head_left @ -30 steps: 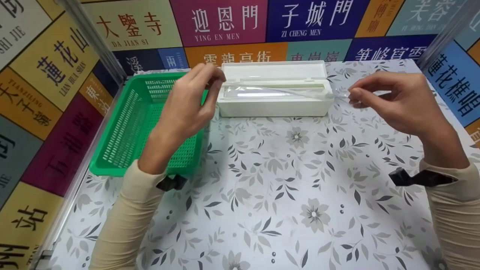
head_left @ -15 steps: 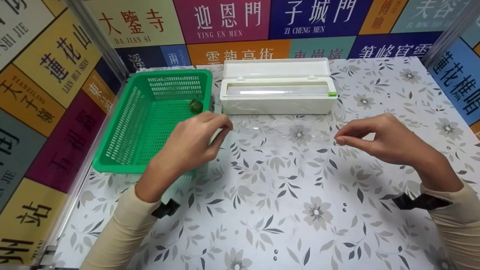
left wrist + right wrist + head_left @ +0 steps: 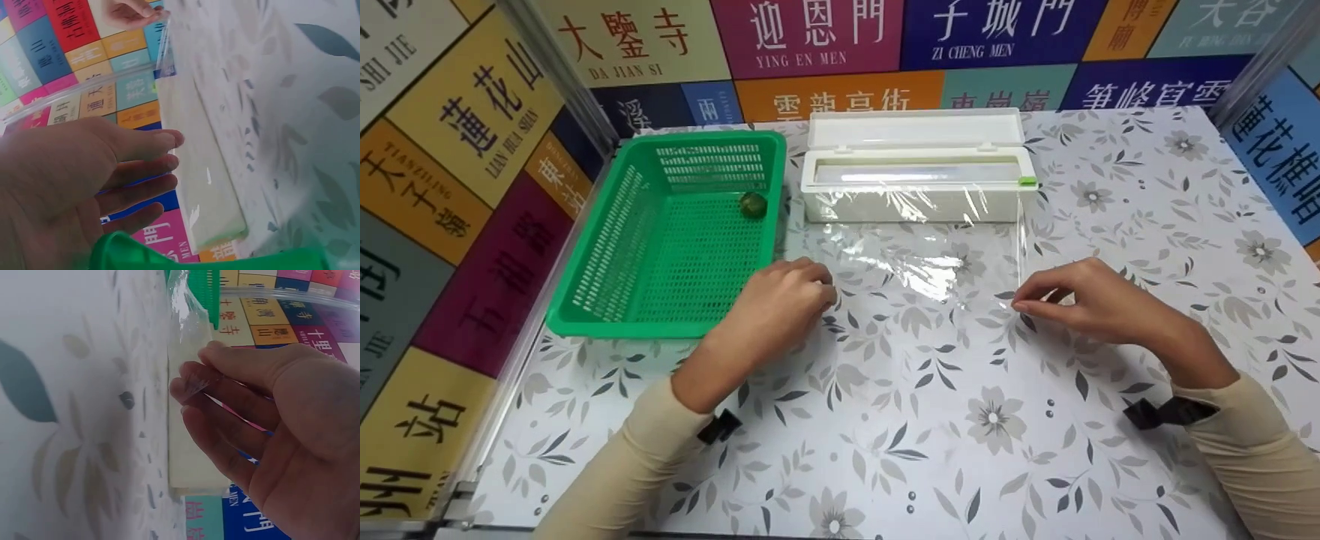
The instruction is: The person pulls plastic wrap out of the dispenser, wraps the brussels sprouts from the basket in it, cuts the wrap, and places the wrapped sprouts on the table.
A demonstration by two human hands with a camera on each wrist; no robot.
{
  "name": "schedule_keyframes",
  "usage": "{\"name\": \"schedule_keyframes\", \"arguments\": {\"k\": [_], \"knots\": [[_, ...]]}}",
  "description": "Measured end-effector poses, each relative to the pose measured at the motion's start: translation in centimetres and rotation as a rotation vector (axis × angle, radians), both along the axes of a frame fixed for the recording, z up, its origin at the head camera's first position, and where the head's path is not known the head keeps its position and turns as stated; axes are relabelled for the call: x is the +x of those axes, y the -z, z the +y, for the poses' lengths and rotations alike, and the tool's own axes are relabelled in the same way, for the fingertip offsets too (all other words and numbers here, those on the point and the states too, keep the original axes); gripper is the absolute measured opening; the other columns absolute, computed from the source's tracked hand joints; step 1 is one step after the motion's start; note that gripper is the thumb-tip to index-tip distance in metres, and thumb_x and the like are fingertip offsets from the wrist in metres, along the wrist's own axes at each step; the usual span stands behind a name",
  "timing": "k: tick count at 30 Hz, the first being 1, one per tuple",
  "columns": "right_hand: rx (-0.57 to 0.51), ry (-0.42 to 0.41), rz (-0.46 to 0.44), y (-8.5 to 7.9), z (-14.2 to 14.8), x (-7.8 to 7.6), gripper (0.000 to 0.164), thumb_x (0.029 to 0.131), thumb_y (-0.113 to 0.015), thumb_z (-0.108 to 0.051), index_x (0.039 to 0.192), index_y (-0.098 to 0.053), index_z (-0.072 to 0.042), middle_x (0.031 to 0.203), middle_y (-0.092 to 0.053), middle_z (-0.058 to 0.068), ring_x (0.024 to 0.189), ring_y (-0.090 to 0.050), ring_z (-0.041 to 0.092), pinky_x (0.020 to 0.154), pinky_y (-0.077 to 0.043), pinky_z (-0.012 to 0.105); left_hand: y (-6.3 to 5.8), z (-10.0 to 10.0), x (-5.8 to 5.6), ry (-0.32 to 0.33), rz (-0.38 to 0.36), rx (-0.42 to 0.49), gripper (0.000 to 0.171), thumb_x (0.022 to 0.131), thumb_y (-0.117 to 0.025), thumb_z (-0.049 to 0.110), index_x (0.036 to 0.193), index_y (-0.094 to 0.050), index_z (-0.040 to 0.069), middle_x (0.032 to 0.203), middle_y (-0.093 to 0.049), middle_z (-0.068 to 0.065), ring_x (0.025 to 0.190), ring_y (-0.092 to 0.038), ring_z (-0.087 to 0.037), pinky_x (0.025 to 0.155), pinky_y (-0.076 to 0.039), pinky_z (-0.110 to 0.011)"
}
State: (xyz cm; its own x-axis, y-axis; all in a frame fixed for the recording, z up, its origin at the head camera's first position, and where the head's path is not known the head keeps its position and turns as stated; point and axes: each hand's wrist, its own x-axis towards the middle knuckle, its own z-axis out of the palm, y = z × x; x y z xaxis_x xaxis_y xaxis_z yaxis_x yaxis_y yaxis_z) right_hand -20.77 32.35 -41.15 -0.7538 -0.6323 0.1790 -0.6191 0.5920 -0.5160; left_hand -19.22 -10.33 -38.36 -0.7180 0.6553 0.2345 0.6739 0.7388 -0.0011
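A sheet of cling film (image 3: 922, 281) stretches from the white cling film dispenser (image 3: 847, 208) toward the person, low over the patterned table. The dispenser's lid stands open, and a green cutter slide (image 3: 1027, 181) sits at its right end. My left hand (image 3: 784, 296) pinches the film's near left corner; its fingertips are hidden from the head view, but the left wrist view shows thumb and forefinger together. At the near right corner, my right hand (image 3: 1084, 300) pinches the film between thumb and fingers. Clear film shows at the right fingertips (image 3: 194, 382) in the right wrist view.
A green plastic basket (image 3: 622, 330) stands left of the dispenser, close beside the left hand. Inside it lies a small round dark green item (image 3: 752, 204), perhaps a fruit. Printed panels (image 3: 810, 37) wall the table's back and sides.
Both hands have drawn the film from over the dispenser toward the person and lowered it close to the tabletop. The round item in the basket has come into view.
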Motion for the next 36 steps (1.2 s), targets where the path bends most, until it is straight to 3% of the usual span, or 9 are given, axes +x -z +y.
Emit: {"name": "schedule_keyframes", "arguments": {"k": [3, 7, 11, 18, 24, 29, 33, 36], "knots": [[-0.007, -0.009, -0.018, 0.5, 0.1, -0.1, 0.009, 0.096, -0.082, -0.009, 0.101, -0.085, -0.016, 0.096, -0.083, -0.01, 0.089, -0.076, 0.001, 0.08, -0.062, 0.016, 0.8, 0.4, 0.1, -0.003, 0.049, -0.074, 0.023, 0.093, -0.072, -0.005, 0.097, -0.085, 0.013, 0.098, -0.078, -0.004, 0.089, -0.074, -0.025, 0.077, -0.063, -0.04], [-0.001, -0.023, -0.047, 1.0, 0.1, 0.1, 0.013, 0.094, -0.084, -0.008, 0.1, -0.084, -0.02, 0.097, -0.082, -0.015, 0.089, -0.075, 0.002, 0.079, -0.063, 0.022, 1.5, 0.7, 0.3, -0.012, 0.059, -0.144, 0.023, 0.095, -0.069, -0.005, 0.09, -0.082, 0.013, 0.086, -0.075, -0.003, 0.075, -0.072, -0.023, 0.066, -0.062, -0.037], [0.018, -0.033, -0.051, 1.3, 0.1, 0.1, 0.015, 0.092, -0.086, -0.01, 0.098, -0.084, -0.024, 0.098, -0.079, -0.018, 0.088, -0.072, 0.001, 0.08, -0.06, 0.021, 2.0, 0.8, 0.5, -0.036, 0.088, -0.19, 0.025, 0.09, -0.068, -0.009, 0.084, -0.079, 0.012, 0.076, -0.074, -0.003, 0.063, -0.068, -0.021, 0.055, -0.059, -0.035], [0.06, -0.029, -0.025, 1.5, 0.2, -0.1, 0.017, 0.089, -0.089, -0.011, 0.095, -0.085, -0.027, 0.098, -0.075, -0.02, 0.089, -0.068, 0.0, 0.082, -0.055, 0.02, 2.5, 1.5, 0.7, -0.009, 0.207, -0.25, 0.028, 0.087, -0.072, -0.007, 0.078, -0.079, 0.018, 0.067, -0.072, 0.001, 0.056, -0.064, -0.016, 0.051, -0.057, -0.031], [0.053, -0.045, -0.055, 2.0, 0.1, -0.1, 0.018, 0.09, -0.088, -0.01, 0.095, -0.085, -0.027, 0.094, -0.076, -0.019, 0.084, -0.068, -0.002, 0.076, -0.059, 0.024, 3.1, 1.8, 0.7, -0.009, 0.163, -0.188, 0.025, 0.086, -0.071, -0.006, 0.075, -0.078, 0.016, 0.069, -0.073, -0.002, 0.058, -0.068, -0.02, 0.052, -0.06, -0.036], [0.04, -0.039, -0.019, 2.1, 0.2, 0.1, 0.02, 0.088, -0.089, -0.009, 0.094, -0.084, -0.028, 0.091, -0.078, -0.016, 0.081, -0.068, -0.002, 0.073, -0.058, 0.023, 3.1, 1.6, 1.0, -0.032, 0.146, -0.137, 0.022, 0.087, -0.07, -0.006, 0.075, -0.078, 0.011, 0.077, -0.075, -0.004, 0.068, -0.072, -0.024, 0.058, -0.063, -0.04], [0.044, -0.027, 0.002, 2.3, 0.3, 0.3, 0.022, 0.087, -0.089, -0.006, 0.093, -0.084, -0.027, 0.09, -0.079, -0.01, 0.079, -0.064, -0.003, 0.07, -0.054, 0.021, 2.3, 1.4, 1.2, -0.006, 0.18, -0.118, 0.016, 0.089, -0.074, -0.001, 0.08, -0.08, 0.01, 0.086, -0.076, -0.003, 0.084, -0.07, -0.023, 0.074, -0.063, -0.038], [0.046, -0.018, 0.007, 2.5, 0.2, 0.4, 0.023, 0.086, -0.089, -0.006, 0.093, -0.084, -0.027, 0.09, -0.079, -0.011, 0.079, -0.063, -0.003, 0.071, -0.052, 0.021, 0.9, 0.9, 1.1, 0.008, 0.18, -0.05, 0.005, 0.092, -0.08, 0.01, 0.087, -0.08, 0.012, 0.093, -0.078, -0.003, 0.091, -0.069, -0.023, 0.082, -0.061, -0.037]]}}
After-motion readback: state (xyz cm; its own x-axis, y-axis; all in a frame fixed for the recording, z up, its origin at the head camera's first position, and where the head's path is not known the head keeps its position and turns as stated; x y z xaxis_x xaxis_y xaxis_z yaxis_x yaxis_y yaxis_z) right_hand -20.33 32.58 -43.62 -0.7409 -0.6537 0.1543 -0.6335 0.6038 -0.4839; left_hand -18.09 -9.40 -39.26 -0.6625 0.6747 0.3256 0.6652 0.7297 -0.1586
